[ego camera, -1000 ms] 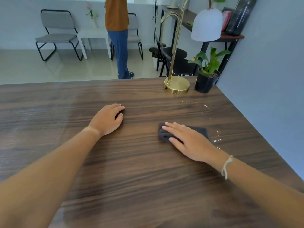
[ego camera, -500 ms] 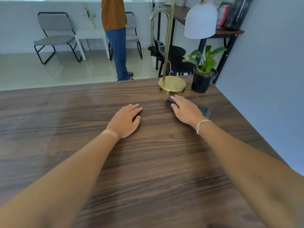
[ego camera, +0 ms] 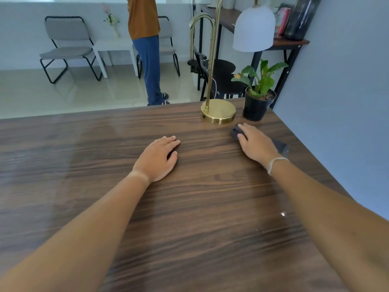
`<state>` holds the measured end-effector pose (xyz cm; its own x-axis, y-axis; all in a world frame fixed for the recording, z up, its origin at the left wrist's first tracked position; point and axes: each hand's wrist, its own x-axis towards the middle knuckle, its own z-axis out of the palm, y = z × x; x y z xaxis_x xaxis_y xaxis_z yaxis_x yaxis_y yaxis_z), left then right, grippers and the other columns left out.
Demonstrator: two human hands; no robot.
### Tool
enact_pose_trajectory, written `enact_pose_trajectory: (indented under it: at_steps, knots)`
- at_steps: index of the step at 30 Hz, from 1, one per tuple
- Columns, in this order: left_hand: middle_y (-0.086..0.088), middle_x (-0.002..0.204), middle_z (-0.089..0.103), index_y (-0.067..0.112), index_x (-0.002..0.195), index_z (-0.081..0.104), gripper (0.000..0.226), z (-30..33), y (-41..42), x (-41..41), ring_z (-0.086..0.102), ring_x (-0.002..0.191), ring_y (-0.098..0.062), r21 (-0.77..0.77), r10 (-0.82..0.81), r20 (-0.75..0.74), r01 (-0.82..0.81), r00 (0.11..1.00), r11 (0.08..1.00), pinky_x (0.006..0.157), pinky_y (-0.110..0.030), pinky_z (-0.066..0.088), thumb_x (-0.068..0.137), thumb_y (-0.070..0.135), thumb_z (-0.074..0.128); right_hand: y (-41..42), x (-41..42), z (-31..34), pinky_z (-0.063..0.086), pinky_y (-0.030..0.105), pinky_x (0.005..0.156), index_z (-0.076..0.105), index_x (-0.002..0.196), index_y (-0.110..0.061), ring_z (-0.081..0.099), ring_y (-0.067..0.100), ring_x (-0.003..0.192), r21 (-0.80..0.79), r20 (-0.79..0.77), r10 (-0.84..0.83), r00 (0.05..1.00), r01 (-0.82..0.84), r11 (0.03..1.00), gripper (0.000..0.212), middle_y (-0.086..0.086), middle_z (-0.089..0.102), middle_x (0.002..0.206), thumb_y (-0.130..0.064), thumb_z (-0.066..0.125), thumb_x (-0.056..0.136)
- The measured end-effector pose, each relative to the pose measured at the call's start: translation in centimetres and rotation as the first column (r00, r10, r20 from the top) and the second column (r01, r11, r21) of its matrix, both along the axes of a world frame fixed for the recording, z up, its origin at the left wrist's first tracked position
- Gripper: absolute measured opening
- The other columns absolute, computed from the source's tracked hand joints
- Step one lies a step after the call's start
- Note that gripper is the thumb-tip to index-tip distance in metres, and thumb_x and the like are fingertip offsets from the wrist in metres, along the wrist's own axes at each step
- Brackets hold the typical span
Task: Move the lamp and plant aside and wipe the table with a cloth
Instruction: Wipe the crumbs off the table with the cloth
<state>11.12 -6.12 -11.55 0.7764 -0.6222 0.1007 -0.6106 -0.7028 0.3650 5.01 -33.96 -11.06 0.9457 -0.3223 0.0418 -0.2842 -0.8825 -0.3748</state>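
Cloth [ego camera: 280, 145] lies flat under my right hand [ego camera: 255, 143], fingers spread on it, near the lamp [ego camera: 219, 111] and plant [ego camera: 257, 102] at the counter's [ego camera: 189, 207] far corner. My left hand [ego camera: 156, 159] rests flat, holding nothing.

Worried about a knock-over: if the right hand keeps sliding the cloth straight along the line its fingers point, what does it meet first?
Most likely the lamp base: the right hand on the cloth points forward-left at it. The plant pot stands slightly right of that line.
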Motion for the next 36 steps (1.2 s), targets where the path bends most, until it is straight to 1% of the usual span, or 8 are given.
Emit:
enact_pose_trajectory:
  at_steps: [5, 7, 9, 11, 13, 20, 27, 36]
  knots:
    - [-0.001, 0.151, 0.034, 0.017, 0.139, 0.039, 0.045, 0.1, 0.0, -0.2, 0.025, 0.143, -0.018, -0.013, -0.004, 0.005, 0.004, 1.000, 1.000, 0.117, -0.027, 0.013, 0.095, 0.024, 0.038, 2.9, -2.4, -0.4, 0.023, 0.031, 0.113, 0.036, 0.142, -0.023, 0.029, 0.016, 0.140, 0.031, -0.002, 0.229, 0.973, -0.229, 0.973, 0.047, -0.004, 0.034, 0.152, -0.033, 0.041, 0.097]
    - [-0.001, 0.152, 0.033, 0.017, 0.140, 0.038, 0.045, 0.1, 0.1, -0.3, 0.024, 0.143, -0.018, -0.004, -0.004, 0.003, 0.004, 1.000, 1.000, 0.117, -0.027, 0.012, 0.095, 0.024, 0.038, 1.2, -3.2, -0.3, 0.031, 0.034, 0.107, 0.045, 0.136, -0.020, 0.041, 0.020, 0.132, 0.030, 0.087, 0.116, 0.989, -0.118, 0.993, 0.044, 0.000, 0.046, 0.144, -0.033, 0.047, 0.094]
    - [-0.001, 0.152, 0.032, 0.017, 0.140, 0.037, 0.046, 0.0, 0.2, -0.5, 0.023, 0.143, -0.018, 0.008, -0.007, -0.004, 0.007, 1.000, 1.000, 0.117, -0.027, 0.012, 0.095, 0.024, 0.037, -0.9, -3.1, -0.3, 0.040, 0.038, 0.098, 0.052, 0.128, -0.015, 0.050, 0.027, 0.120, 0.022, 0.162, -0.086, 0.983, 0.084, 0.996, 0.040, 0.008, 0.056, 0.132, -0.033, 0.050, 0.092]
    - [0.000, 0.152, 0.032, 0.017, 0.140, 0.037, 0.046, 0.0, 0.1, -0.7, 0.023, 0.143, -0.017, 0.006, -0.015, -0.006, 0.015, 1.000, 1.000, 0.117, -0.026, 0.011, 0.095, 0.025, 0.037, -2.2, -2.3, -0.3, 0.041, 0.040, 0.097, 0.052, 0.127, -0.011, 0.051, 0.031, 0.117, 0.024, 0.147, -0.208, 0.967, 0.206, 0.978, 0.039, 0.012, 0.056, 0.130, -0.031, 0.048, 0.093]
    - [0.000, 0.152, 0.032, 0.018, 0.140, 0.037, 0.046, 0.3, 0.0, -0.6, 0.023, 0.143, -0.017, 0.000, -0.017, -0.004, 0.017, 1.000, 1.000, 0.116, -0.026, 0.011, 0.095, 0.025, 0.037, -2.4, -1.3, 0.0, 0.041, 0.041, 0.098, 0.052, 0.128, -0.010, 0.050, 0.032, 0.119, 0.039, 0.122, -0.231, 0.965, 0.227, 0.973, 0.040, 0.013, 0.054, 0.132, -0.030, 0.045, 0.094]
    - [0.001, 0.152, 0.033, 0.018, 0.140, 0.038, 0.045, 0.3, 0.1, -0.3, 0.023, 0.143, -0.016, -0.018, -0.004, -0.014, 0.004, 1.000, 1.000, 0.116, -0.024, 0.010, 0.095, 0.024, 0.038, -2.4, -2.7, -0.1, 0.027, 0.037, 0.113, 0.030, 0.145, -0.018, 0.030, 0.023, 0.140, -0.069, -0.038, -0.044, 0.998, 0.041, 0.997, 0.050, 0.001, 0.029, 0.154, -0.033, 0.039, 0.097]
    - [0.001, 0.152, 0.032, 0.019, 0.140, 0.038, 0.046, 0.3, 0.0, -0.2, 0.022, 0.143, -0.015, -0.014, 0.005, -0.020, -0.005, 1.000, 1.000, 0.115, -0.022, 0.010, 0.095, 0.025, 0.037, -2.3, -1.2, 0.2, 0.028, 0.039, 0.111, 0.032, 0.143, -0.017, 0.033, 0.024, 0.138, -0.035, -0.001, -0.068, 0.998, 0.068, 0.997, 0.047, 0.004, 0.032, 0.153, -0.028, 0.036, 0.098]
    - [0.001, 0.152, 0.033, 0.019, 0.139, 0.039, 0.046, 0.4, -0.1, -0.3, 0.023, 0.143, -0.014, -0.026, 0.018, -0.018, -0.018, 1.000, 1.000, 0.115, -0.022, 0.011, 0.094, 0.024, 0.039, 4.6, 0.3, -0.4, 0.022, 0.035, 0.116, 0.033, 0.144, -0.021, 0.025, 0.018, 0.142, -0.029, -0.010, 0.223, 0.975, -0.223, 0.974, 0.047, -0.004, 0.029, 0.154, -0.029, 0.036, 0.098]
